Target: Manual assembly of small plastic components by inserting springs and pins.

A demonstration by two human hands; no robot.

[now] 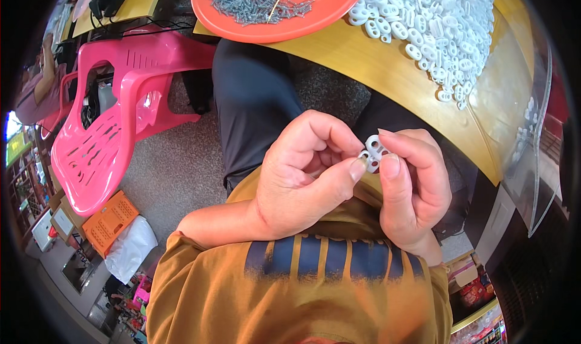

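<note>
In front of my chest, both hands hold small white plastic cord lock pieces with round holes. My left hand [308, 174] pinches one side between thumb and forefinger. From the other side, my right hand [414, 189] grips the white cord lock [374, 152] with thumb and fingertips. The fingers partly cover it, so I cannot tell how its parts fit together. Beyond my hands, a heap of similar white oval two-hole pieces [423, 23] spreads over the yellow table [387, 71]. A red round tray [242, 34] at the table edge carries many small grey metal springs [248, 2].
A pink plastic chair [130, 95] stands on my left, with an orange crate [110, 220] and a white plastic bag [130, 247] on the floor behind it. A clear plastic sheet [526, 156] hangs at the table's right. Another person [39, 92] sits at the far left.
</note>
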